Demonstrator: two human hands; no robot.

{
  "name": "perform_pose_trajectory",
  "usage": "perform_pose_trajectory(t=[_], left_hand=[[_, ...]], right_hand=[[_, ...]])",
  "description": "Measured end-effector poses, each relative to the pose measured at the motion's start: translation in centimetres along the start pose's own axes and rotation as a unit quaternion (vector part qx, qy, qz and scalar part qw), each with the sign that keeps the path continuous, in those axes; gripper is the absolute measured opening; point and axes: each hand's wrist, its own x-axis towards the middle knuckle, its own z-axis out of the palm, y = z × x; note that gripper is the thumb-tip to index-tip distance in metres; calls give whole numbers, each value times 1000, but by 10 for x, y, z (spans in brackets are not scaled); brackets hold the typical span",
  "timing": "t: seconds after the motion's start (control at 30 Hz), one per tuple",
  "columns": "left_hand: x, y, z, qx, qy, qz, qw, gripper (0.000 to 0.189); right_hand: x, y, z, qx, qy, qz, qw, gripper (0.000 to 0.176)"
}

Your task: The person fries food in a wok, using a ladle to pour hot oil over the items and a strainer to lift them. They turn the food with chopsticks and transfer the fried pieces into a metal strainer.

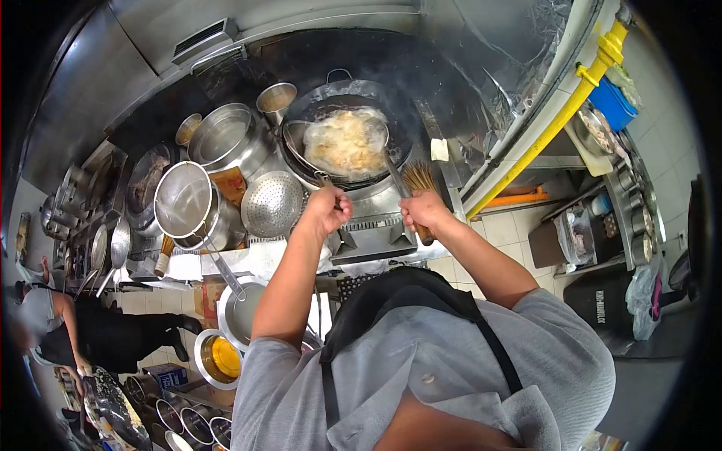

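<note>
Wok (347,89) of frothing food (346,143) lies ahead of both hands; left hand (329,210) nearer, closed round a short handle (323,179) at the near rim. Right hand (423,210) grips a long-handled tool (395,177), shaft slanting forward-left into the wok. Brush (419,177) just beside; contact unclear. Lettering on black box (599,304): illegible

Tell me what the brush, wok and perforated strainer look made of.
Brush: probably split bamboo, matte, judging by its straight tan strands. Wok: likely iron or steel, dull, from its blackened surface. Perforated strainer: probably stainless steel, given its silvery shine.
</note>
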Motion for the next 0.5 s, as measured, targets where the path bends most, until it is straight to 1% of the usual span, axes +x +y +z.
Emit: perform_pose_trajectory(t=[0.03, 0.1, 0.13, 0.2, 0.23, 0.27, 0.3, 0.37, 0.4, 0.47, 0.5], left_hand=[[-1, -2, 3, -2, 1, 2, 1000, 6], [-2, -5, 6, -68, -12, -37, 997, 9], [0, -5, 4, -69, -11, -35, 997, 9], [6, -5, -3, -137, -56, -90, 985, 10], [9, -6, -6, -136, -55, -90, 985, 10], [9, -8, -9, -135, -73, -90, 984, 11], [7, -8, -12, -133, -91, -90, 983, 14], [-2, -7, -21, -137, -99, -79, 983, 17], [-7, -7, -25, -144, -107, -71, 981, 20], [-16, -4, -32, -145, -93, -58, 983, 21], [-20, -2, -36, -149, -97, -61, 982, 22]], right_hand=[[0, 0, 4, 8, 4, -5, 1000, 14], [1, -2, 6, 15, 5, -9, 1000, 14], [1, -4, 6, 16, -3, -6, 1000, 14], [5, -4, 4, 19, -11, -1, 1000, 14], [11, -3, 1, -38, -23, -25, 999, 12], [11, -5, 0, -94, -36, -49, 994, 11], [10, -6, -3, -92, -37, -51, 994, 11], [4, -11, -16, -197, -32, -82, 976, 9], [5, -11, -25, -196, -34, -83, 977, 9], [8, -9, -38, -299, -4, -173, 938, 31], [3, -14, -40, -309, 13, -156, 938, 40]])
